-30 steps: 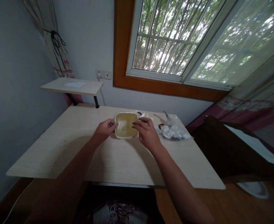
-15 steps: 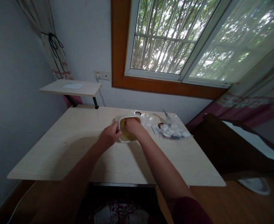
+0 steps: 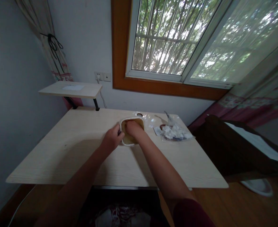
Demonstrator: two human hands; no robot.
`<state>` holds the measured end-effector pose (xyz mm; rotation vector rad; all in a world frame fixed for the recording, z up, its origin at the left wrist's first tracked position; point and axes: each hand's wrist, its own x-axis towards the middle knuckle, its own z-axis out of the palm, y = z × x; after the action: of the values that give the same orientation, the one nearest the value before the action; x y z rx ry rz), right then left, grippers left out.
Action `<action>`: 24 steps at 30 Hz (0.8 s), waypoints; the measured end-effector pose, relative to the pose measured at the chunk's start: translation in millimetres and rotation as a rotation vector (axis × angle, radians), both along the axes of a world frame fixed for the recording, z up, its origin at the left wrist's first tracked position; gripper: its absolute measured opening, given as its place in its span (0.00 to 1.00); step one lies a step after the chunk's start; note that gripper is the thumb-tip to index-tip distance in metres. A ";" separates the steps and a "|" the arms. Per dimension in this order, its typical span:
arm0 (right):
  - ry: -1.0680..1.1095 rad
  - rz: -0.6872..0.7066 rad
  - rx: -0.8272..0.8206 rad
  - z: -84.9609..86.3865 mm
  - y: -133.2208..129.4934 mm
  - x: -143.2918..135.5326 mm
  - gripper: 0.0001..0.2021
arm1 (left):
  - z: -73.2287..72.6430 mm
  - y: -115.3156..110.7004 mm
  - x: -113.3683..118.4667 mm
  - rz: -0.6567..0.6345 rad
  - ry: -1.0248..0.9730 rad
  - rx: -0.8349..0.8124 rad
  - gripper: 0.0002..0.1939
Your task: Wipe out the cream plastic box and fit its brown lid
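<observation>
A small squarish basket [image 3: 130,141] with a white rim and a tan inside stands on the pale wooden table. My left hand [image 3: 112,137] is closed on its left rim, thumb over the edge. Inside the basket is my right hand [image 3: 133,128]; its fingers point down to the left and are hidden, so what they touch cannot be made out. Right of the basket lies a clear plastic bag [image 3: 175,131] with white pieces in it, beside a small white card [image 3: 157,130].
A raised shelf [image 3: 89,90] with a paper [image 3: 73,87] on it stands at the table's back left. Clear plastic lies by a round hole [image 3: 139,115] at the back edge. A dark piece of furniture [image 3: 224,151] is right of the table.
The basket's opening is tipped slightly more into view. My right hand has shifted a little left inside it. My left hand keeps its hold on the rim.
</observation>
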<state>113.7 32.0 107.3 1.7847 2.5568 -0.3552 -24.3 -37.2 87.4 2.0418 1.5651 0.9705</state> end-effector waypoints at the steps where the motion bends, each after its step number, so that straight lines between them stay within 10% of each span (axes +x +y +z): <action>1: 0.004 0.022 0.007 -1.4 -3.5 0.5 0.20 | -0.1 -0.1 -1.3 -0.012 -0.025 -0.012 0.09; 10: -0.040 0.263 -0.111 -17.5 -27.4 -0.6 0.17 | 2.4 -3.9 -3.1 -0.108 -0.110 -0.046 0.14; 24: -0.149 0.206 -0.179 -26.2 -32.7 12.4 0.18 | 2.0 -5.5 1.9 -0.104 -0.060 -0.046 0.12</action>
<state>126.0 -0.7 81.1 1.4187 2.4863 -0.4143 -22.4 -42.7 89.4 2.0215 1.4233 0.9398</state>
